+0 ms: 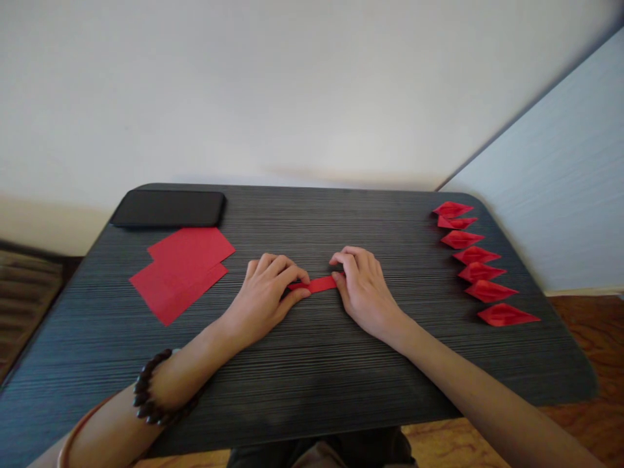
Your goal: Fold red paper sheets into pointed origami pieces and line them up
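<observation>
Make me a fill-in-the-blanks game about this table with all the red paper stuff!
1. Both hands, the left hand and the right hand, press a folded strip of ____ paper.
2. The row of folded pieces along the table's right side has ____ pieces.
3. The black phone lies at the table's far ____ corner.
4. The beaded bracelet is on the ____ wrist.

Missing words: red; seven; left; left
</observation>
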Demonstrator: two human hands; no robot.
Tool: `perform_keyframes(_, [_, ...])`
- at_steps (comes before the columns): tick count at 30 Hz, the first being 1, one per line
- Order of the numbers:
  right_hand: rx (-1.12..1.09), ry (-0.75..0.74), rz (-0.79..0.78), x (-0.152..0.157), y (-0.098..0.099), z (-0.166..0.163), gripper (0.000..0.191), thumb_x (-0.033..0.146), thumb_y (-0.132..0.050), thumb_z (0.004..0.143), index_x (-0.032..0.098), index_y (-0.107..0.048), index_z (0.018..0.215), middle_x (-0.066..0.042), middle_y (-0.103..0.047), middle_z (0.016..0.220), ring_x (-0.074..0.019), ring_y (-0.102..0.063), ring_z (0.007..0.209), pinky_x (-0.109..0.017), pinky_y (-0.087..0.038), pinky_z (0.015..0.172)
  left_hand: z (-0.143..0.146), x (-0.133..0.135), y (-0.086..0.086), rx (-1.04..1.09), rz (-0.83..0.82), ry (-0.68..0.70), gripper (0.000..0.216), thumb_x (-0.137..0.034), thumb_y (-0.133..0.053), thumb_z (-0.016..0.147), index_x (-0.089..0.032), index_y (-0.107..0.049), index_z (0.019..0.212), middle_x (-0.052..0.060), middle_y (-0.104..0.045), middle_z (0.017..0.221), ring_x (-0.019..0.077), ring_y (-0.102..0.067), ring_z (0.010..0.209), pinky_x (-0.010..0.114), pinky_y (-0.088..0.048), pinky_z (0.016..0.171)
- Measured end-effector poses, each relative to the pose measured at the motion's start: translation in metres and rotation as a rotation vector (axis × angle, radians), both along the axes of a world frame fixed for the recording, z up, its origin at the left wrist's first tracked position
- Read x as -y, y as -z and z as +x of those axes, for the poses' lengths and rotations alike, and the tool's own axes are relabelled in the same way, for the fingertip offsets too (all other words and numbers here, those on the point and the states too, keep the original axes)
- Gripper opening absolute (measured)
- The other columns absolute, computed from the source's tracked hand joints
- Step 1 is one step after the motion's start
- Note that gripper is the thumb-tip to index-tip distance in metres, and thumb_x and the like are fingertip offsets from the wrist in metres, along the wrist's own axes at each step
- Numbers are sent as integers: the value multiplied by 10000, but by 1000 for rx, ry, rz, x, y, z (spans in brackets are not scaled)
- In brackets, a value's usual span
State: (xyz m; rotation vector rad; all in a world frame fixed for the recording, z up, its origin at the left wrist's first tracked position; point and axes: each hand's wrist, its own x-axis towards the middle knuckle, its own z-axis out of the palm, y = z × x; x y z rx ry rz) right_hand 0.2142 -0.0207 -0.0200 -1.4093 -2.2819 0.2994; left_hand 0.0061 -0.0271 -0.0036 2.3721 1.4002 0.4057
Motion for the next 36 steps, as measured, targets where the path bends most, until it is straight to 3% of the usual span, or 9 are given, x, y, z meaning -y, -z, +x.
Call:
perform_keyframes(5, [-16, -24, -16, 0, -5, 0, 170, 159, -417, 908, 196, -518, 1040, -100, -542, 1090, -239, -472, 1065, -421, -398, 921, -2, 0, 2, 52, 46, 95, 242, -382, -545, 883, -257, -606, 1080, 51, -600, 1106, 232, -479, 1036, 392, -369, 864])
perform_keyframes(11, [-69, -202, -67, -3, -10, 6, 233, 378, -531, 892, 213, -586, 1047, -74, -577, 1070, -223, -497, 1033, -394, -411, 904, -4, -2, 4, 112, 108, 71, 191, -253, -465, 928, -195, -624, 1016, 51, -658, 1002, 204, -530, 942, 376, -409, 864])
perform_keyframes(20, [-132, -252, 7, 1, -10, 5, 195, 303, -499, 922, 204, -664, 950, -33, -662, 891, -167, -549, 844, -336, -409, 773, -1, 0, 0, 211, 162, 161, 129, -205, -532, 894, -173, -614, 988, 43, -669, 951, 168, -555, 894, 327, -442, 842])
perform_keyframes(26, [-137, -332, 127, 1, -10, 2, 166, 251, -524, 908, 186, -671, 867, -20, -665, 832, -156, -533, 778, -331, -372, 698, 0, 1, 2, 223, 321, 128, 73, -173, -567, 869, -175, -639, 863, 20, -660, 787, 160, -556, 773, 330, -426, 742])
perform_keyframes(30, [-154, -324, 136, -1, -11, 4, 142, 236, -541, 900, 182, -668, 870, -14, -667, 827, -150, -535, 772, -328, -368, 697, -3, -2, 1, 277, 271, 89, 58, -216, -611, 851, -180, -656, 839, 10, -666, 758, 144, -564, 718, 315, -435, 709])
perform_keyframes(36, [-166, -278, 98, -3, -12, 9, 151, 239, -530, 907, 177, -662, 869, -19, -661, 825, -147, -541, 772, -325, -375, 708, -11, -6, -3, 395, 120, 52, 99, -211, -579, 871, -183, -665, 912, 29, -696, 875, 146, -616, 835, 280, -488, 780])
